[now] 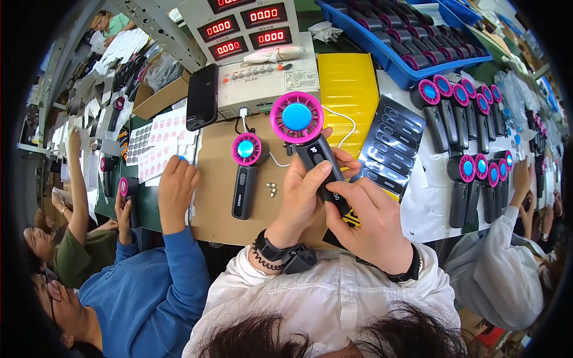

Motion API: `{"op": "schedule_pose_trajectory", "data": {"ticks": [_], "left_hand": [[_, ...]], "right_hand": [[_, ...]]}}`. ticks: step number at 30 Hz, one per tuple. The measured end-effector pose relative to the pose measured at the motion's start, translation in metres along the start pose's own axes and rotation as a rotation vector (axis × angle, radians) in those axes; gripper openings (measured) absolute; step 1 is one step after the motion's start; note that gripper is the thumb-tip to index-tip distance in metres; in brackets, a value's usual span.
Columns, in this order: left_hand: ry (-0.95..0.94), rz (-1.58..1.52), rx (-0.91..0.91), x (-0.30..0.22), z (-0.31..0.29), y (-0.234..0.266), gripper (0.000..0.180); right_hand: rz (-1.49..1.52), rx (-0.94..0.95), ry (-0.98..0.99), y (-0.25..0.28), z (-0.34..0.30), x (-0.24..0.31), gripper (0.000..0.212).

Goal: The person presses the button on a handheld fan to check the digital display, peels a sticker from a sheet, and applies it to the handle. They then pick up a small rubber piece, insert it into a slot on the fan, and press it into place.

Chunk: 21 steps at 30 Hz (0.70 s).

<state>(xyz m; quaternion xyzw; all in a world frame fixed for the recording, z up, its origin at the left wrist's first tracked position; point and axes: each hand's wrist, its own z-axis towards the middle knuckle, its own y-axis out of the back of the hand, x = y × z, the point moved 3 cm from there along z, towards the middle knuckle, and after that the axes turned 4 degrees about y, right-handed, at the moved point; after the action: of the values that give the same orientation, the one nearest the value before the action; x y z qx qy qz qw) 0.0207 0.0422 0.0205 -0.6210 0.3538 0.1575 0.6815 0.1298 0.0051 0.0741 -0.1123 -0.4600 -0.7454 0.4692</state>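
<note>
Over the brown work board I hold a handheld fan (296,117) with a pink round head, a blue centre and a black handle, tilted with its head up and to the left. My left hand (303,194) is closed round the handle, thumb on its front. At the lower end of the handle, the bent fingers and thumb of my right hand (371,215) grip it. A second fan (243,185) of the same kind lies left of my hands. Several small metal pieces (271,189) lie between that fan and my left wrist.
Behind stands a test instrument (268,77) with red digits and white cables; a black phone (203,95) leans beside it. To the right are a yellow packet (346,77), a black label sheet (391,140), rows of fans (459,101) and a blue crate (406,71). Co-workers sit both sides.
</note>
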Motion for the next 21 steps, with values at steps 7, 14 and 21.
{"op": "schedule_pose_trajectory", "data": {"ticks": [7,14,21], "left_hand": [[0.011,0.046,0.023,-0.0007,0.0018,0.0033,0.051],[0.031,-0.006,-0.005,0.0012,0.0024,0.0064,0.048],[0.049,0.064,-0.087,-0.0007,-0.0012,0.0029,0.048]], "right_hand": [[0.01,0.0,0.004,-0.0005,0.001,-0.0006,0.027],[-0.006,0.012,-0.003,-0.0026,-0.0002,0.0015,0.027],[-0.046,0.005,-0.001,-0.0042,-0.0024,0.0052,0.027]]}}
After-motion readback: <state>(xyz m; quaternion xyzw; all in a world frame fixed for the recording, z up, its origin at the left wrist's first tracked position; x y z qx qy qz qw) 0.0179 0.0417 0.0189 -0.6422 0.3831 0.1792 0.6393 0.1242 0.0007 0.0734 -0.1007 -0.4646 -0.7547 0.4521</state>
